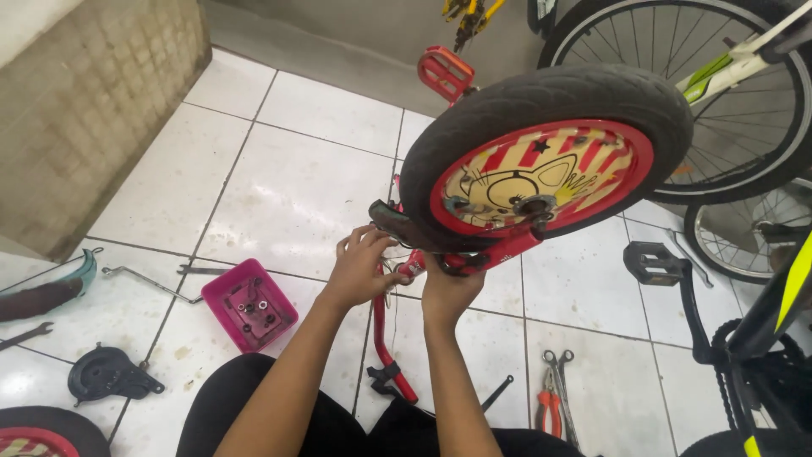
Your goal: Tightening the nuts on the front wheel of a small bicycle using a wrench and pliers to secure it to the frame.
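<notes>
A white tiled floor point(279, 186) is filling the frame, with a rough tan wall point(93, 101) rising at upper left and larger bicycles point(736, 101) standing at right. At upper centre an upturned small red bicycle point(474, 254) is showing a black-tyred wheel point(545, 161) with a red-and-cream striped disc, a red pedal point(446, 72) above it. The left hand point(359, 269), fingers spread and curled, is touching the black brake part point(391, 224) at the tyre; the right hand point(448, 288) is gripping the red frame below, while a pink parts tray point(248, 305), pliers point(550, 402) and a wrench point(25, 336) are lying lower down.
</notes>
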